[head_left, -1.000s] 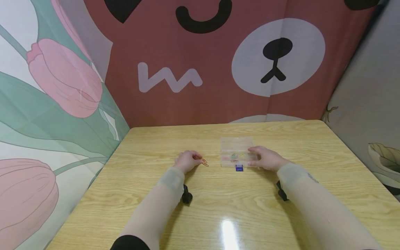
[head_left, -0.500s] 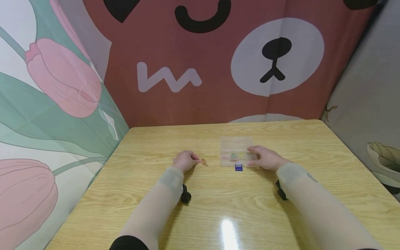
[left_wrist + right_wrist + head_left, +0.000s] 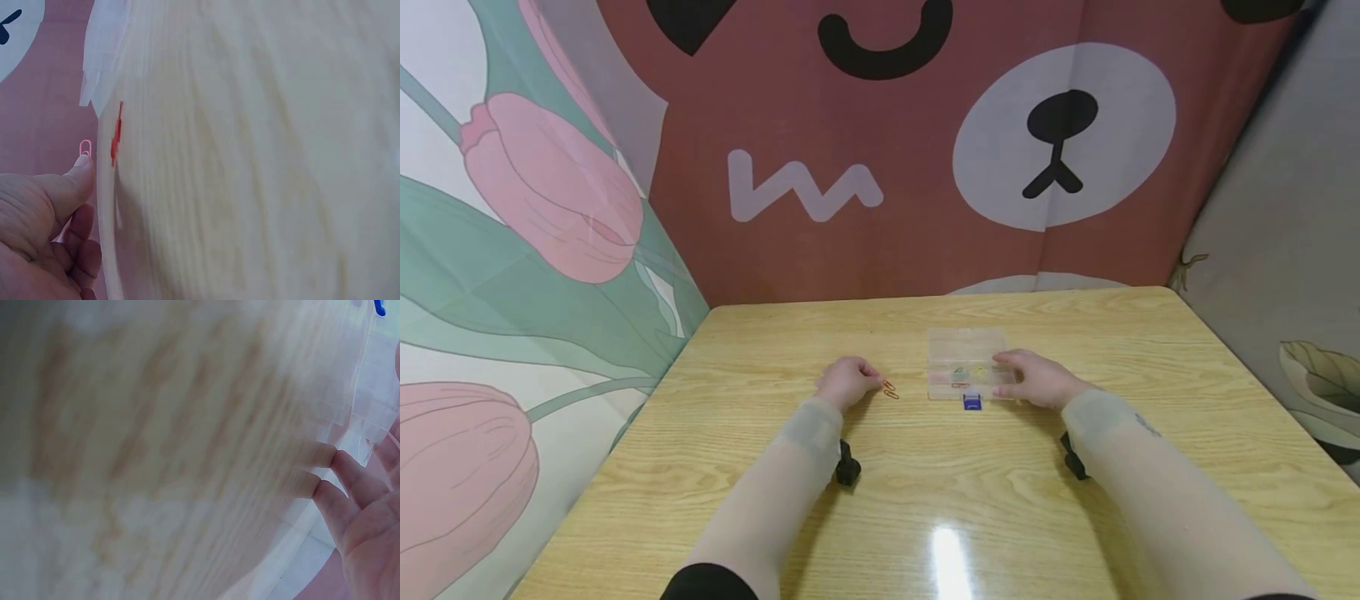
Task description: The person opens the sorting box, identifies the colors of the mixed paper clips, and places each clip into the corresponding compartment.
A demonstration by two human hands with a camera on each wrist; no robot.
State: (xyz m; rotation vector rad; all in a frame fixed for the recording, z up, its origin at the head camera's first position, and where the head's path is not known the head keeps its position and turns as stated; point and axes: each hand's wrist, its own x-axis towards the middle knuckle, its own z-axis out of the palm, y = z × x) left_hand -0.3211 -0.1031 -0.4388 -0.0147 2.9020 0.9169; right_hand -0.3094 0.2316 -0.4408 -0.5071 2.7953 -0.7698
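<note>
My left hand (image 3: 850,383) pinches a pink paper clip (image 3: 85,147) between thumb and finger, just above the wooden table. Right beside those fingertips, red-orange paper clips (image 3: 890,390) lie on the table. To their right stands a clear plastic box (image 3: 940,375) with its see-through lid (image 3: 967,342) folded back. Small green paper clips (image 3: 958,372), yellow ones (image 3: 979,372) and a red one (image 3: 960,385) show inside it. A blue latch (image 3: 972,402) sits at its front. My right hand (image 3: 1037,379) grips the box's right end, thumb in front; some of its fingers touch the table in the right wrist view.
The wood-grain table (image 3: 895,467) reaches back to a reddish-brown curtain (image 3: 820,258) with a bear print. A tulip-print cloth (image 3: 557,192) hangs at the left and a grey cloth (image 3: 1285,225) at the right.
The left hand's thumb and fingers have come together beside the red-orange clips, after a slight shift left and back. The right hand and the box stay in place.
</note>
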